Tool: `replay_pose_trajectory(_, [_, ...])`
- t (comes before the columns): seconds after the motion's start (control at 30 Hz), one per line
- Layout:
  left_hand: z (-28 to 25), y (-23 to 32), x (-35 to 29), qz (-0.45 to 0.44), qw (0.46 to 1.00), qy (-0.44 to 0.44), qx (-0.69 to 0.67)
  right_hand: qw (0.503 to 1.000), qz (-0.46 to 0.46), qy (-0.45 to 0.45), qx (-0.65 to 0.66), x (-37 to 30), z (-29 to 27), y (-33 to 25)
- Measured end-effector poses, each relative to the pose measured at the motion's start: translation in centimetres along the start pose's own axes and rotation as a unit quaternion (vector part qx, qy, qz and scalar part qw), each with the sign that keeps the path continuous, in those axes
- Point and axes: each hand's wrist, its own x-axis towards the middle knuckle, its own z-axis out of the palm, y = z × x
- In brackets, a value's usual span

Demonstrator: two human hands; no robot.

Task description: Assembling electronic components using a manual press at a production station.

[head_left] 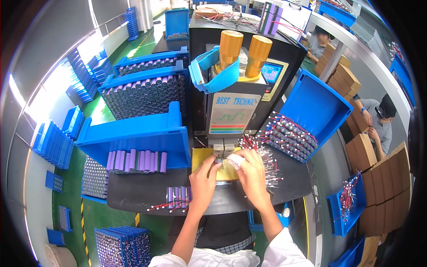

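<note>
Pinching narrowly with the left grip (203, 177) at a small piece (218, 160), mostly hidden by the fingers, directly under the metal welding head (223, 148). Bringing the right grip (251, 175) in close beside it, fingers bent and drawn near together, with a white covering (235, 160) at the fingertips; cannot tell of anything held in them. Can see, beneath both grips, a yellow plate (227, 175) at the edge of the black table (133, 193).

Near the left grip, on the side toward the body, can find a few purple cells (178, 194) with red and black leads. Farther left of that grip, can make out a row of purple and dark cells (138, 161) along the front of a blue bin (138, 133), and beyond it another blue bin packed with cells (144, 95).

Just right of the right grip, can see a spread of red and black wires (269, 171) with white connectors. Past those, farther right, can see a tilted blue tray (316, 95) with wired cells (291, 140) inside. Straight ahead of both grips, can see two gold knobs (231, 44) and a blue strap (218, 78) atop the machine (233, 113). Well apart on the right, can see stacked cardboard boxes (387, 187) and a seated co-worker (378, 122).
</note>
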Motion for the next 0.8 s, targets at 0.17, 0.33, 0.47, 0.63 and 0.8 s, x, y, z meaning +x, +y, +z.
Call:
replay_pose_trajectory(0.17, [-0.1, 0.2, 0.0, -0.006, 1.0, -0.004, 0.002, 1.0, 0.001, 0.0, 0.004, 0.0, 0.1, 0.1])
replay_pose_trajectory(0.33, [-0.1, 0.2, 0.0, 0.002, 1.0, 0.003, -0.002, 1.0, 0.003, -0.002, 0.012, 0.0, 0.1, 0.2])
replay_pose_trajectory(0.47, [-0.3, 0.8, 0.0, -0.003, 0.999, -0.011, 0.035, 1.0, 0.006, -0.007, 0.01, -0.2, 0.0, 0.3])
replay_pose_trajectory(0.63, [-0.4, 0.5, -0.1, 0.009, 0.999, -0.005, 0.04, 1.0, 0.005, 0.01, 0.009, -0.4, 0.4, 0.2])
replay_pose_trajectory(0.8, [-2.1, 2.2, -0.3, -0.209, 0.938, -0.146, -0.235, 0.993, -0.017, 0.095, -0.069, -2.7, 0.2, 0.3])
